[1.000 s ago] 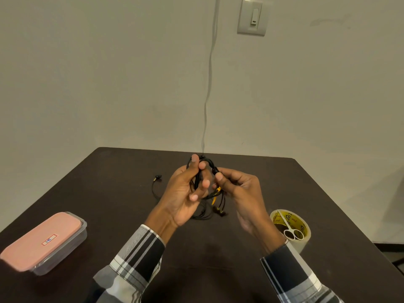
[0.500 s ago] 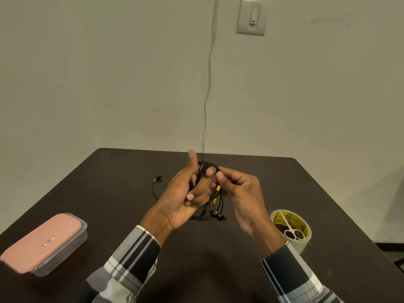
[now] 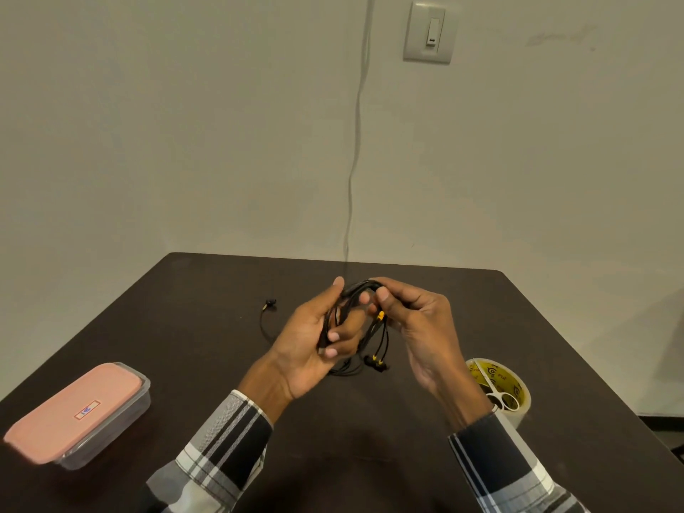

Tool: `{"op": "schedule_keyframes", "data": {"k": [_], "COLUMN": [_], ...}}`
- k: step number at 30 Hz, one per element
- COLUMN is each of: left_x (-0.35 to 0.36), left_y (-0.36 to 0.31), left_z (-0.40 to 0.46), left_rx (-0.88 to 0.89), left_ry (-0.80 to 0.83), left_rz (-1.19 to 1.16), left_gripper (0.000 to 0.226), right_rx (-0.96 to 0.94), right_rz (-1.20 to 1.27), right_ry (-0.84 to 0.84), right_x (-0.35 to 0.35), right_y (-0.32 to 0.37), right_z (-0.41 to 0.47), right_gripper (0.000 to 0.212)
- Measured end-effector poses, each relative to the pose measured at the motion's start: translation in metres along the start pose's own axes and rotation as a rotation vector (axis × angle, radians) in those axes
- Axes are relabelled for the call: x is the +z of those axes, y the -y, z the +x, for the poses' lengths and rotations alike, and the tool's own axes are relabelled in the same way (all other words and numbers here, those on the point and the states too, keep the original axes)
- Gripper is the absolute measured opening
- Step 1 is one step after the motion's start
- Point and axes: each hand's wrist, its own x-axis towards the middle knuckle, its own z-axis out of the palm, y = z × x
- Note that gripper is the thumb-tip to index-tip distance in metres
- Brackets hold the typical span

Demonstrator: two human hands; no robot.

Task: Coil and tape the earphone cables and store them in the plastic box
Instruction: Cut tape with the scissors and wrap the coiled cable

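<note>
A black earphone cable (image 3: 374,336) with yellow accents is looped around the fingers of my left hand (image 3: 314,338), held above the middle of the dark table (image 3: 207,349). My right hand (image 3: 418,327) pinches the top of the loops between thumb and forefinger. The earbuds dangle below the coil, just above the table. The cable's plug end (image 3: 270,303) trails on the table to the left of my hands. The clear plastic box (image 3: 79,412) with its pink lid on sits closed at the near left.
A roll of clear tape with yellow print (image 3: 499,392) stands at the right, with small white-handled scissors (image 3: 498,394) resting on it. The table's far edge meets the wall; a thin wire (image 3: 355,142) runs down the wall from above.
The loop top has shifted towards my right hand, which now pinches it closer to my left thumb. My left fingers have curled in around the coil. The box and tape have not moved.
</note>
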Motion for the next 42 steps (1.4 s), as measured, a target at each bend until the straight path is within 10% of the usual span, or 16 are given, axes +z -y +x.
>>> {"op": "schedule_keyframes", "data": {"k": [20, 42], "left_x": [-0.004, -0.015], "left_y": [-0.001, -0.017], "left_z": [-0.002, -0.001], "left_rx": [-0.067, -0.059], "left_ry": [-0.099, 0.26], "left_rz": [0.069, -0.254], "left_gripper": [0.046, 0.038], "right_rx": [-0.042, 0.327], "right_rz": [-0.079, 0.231], "right_ry": [-0.013, 0.336], "right_x": [-0.001, 0.005], "right_y": [0.005, -0.004], "right_z": [0.001, 0.011], "right_gripper": [0.016, 0.034]}}
